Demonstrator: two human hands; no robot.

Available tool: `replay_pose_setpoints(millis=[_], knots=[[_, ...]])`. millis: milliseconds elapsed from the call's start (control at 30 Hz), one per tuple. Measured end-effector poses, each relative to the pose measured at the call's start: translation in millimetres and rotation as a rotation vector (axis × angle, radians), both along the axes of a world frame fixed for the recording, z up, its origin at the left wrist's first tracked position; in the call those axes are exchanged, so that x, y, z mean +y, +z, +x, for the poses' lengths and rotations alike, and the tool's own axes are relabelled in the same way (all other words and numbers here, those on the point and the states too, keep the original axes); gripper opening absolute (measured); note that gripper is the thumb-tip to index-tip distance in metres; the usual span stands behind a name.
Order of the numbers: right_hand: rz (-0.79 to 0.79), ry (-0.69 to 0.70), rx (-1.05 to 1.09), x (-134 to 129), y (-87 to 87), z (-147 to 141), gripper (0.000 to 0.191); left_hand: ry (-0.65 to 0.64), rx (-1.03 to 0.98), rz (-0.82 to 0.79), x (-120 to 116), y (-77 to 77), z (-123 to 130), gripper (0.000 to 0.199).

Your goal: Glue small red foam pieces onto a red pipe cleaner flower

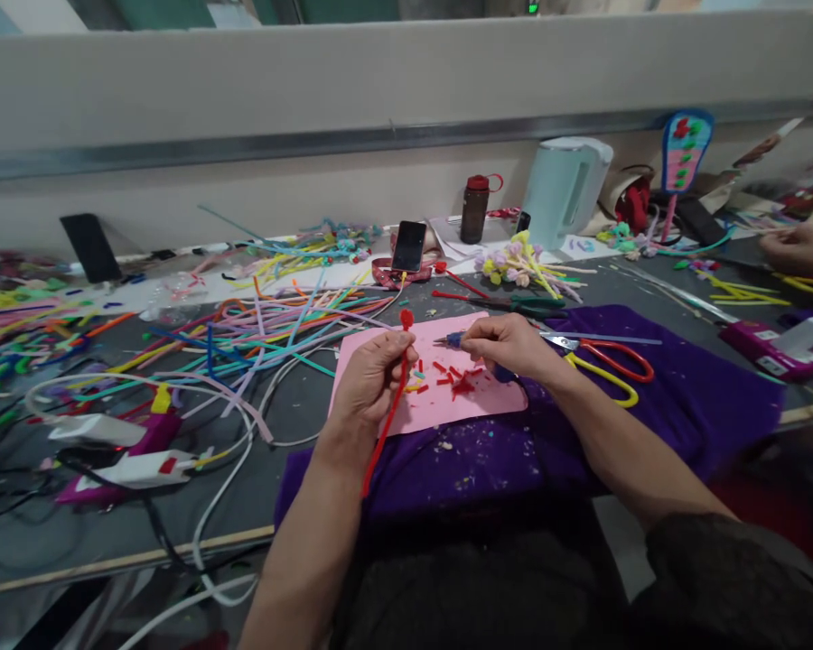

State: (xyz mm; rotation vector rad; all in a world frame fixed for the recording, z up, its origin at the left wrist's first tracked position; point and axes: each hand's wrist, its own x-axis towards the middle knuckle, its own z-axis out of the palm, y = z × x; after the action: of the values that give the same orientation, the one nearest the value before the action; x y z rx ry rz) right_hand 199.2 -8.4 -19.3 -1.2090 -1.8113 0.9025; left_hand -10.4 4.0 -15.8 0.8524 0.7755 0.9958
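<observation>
My left hand pinches a red pipe cleaner, whose small curled red top stands above the fingers while the tail hangs down toward me. To its right, my right hand is closed round a blue tool with a pointed metal tip, tip toward the left hand. Both hands are over a pink sheet strewn with short red pieces and a few yellow bits. The sheet lies on a purple cloth. Scissors with red and yellow handles lie right of the sheet, partly behind my right forearm.
Long coloured pipe cleaners spread over the left side, near white cables and magenta-and-white devices. At the back stand a phone, a dark bottle and a pale kettle. Another person's hand is at far right.
</observation>
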Motion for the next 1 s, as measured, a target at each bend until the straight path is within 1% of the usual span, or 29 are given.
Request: replay_pose_setpoints(millis=[67,133,233,300,367,433,533,633,733,833,900,1000], knots=[[0.060,-0.021,-0.108,-1,0.5,1,0.019,-0.003,0.024,0.007,-1,1.6,1,0.016],[0.155,-0.074,-0.214,-1,1.9,4,0.020,-0.004,0.045,0.017,-2,2.4,2,0.017],[0.289,-0.221,-0.366,3,3.7,17,0.020,0.002,0.065,0.041,-3,1.1,3,0.019],[0.304,-0.314,-0.489,6,3.7,27,0.020,0.013,0.071,0.058,-2,-0.7,3,0.019],[0.264,-0.358,-0.617,10,2.8,35,0.021,0.023,0.073,0.070,-2,-2.0,3,0.019],[0.225,-0.357,-0.712,13,1.5,39,0.021,0.028,0.076,0.075,-2,-2.2,3,0.018],[0.194,-0.310,-0.791,13,-0.5,41,0.024,0.034,0.086,0.080,-2,-1.0,2,0.019],[0.082,-0.244,-0.850,12,-3.5,40,0.034,0.041,0.097,0.085,-3,0.2,2,0.021],[-0.076,-0.175,-0.848,13,-9.0,38,0.041,0.025,0.096,0.090,-4,-0.2,3,0.023],[-0.177,-0.127,-0.821,18,-14.9,35,0.041,0.020,0.098,0.091,-4,-1.5,3,0.024],[-0.182,-0.158,-0.825,21,-17.0,35,0.036,0.021,0.088,0.080,-4,-2.1,3,0.024],[-0.159,-0.254,-0.771,24,-16.0,40,0.025,0.028,0.055,0.048,-3,-2.1,2,0.023]])
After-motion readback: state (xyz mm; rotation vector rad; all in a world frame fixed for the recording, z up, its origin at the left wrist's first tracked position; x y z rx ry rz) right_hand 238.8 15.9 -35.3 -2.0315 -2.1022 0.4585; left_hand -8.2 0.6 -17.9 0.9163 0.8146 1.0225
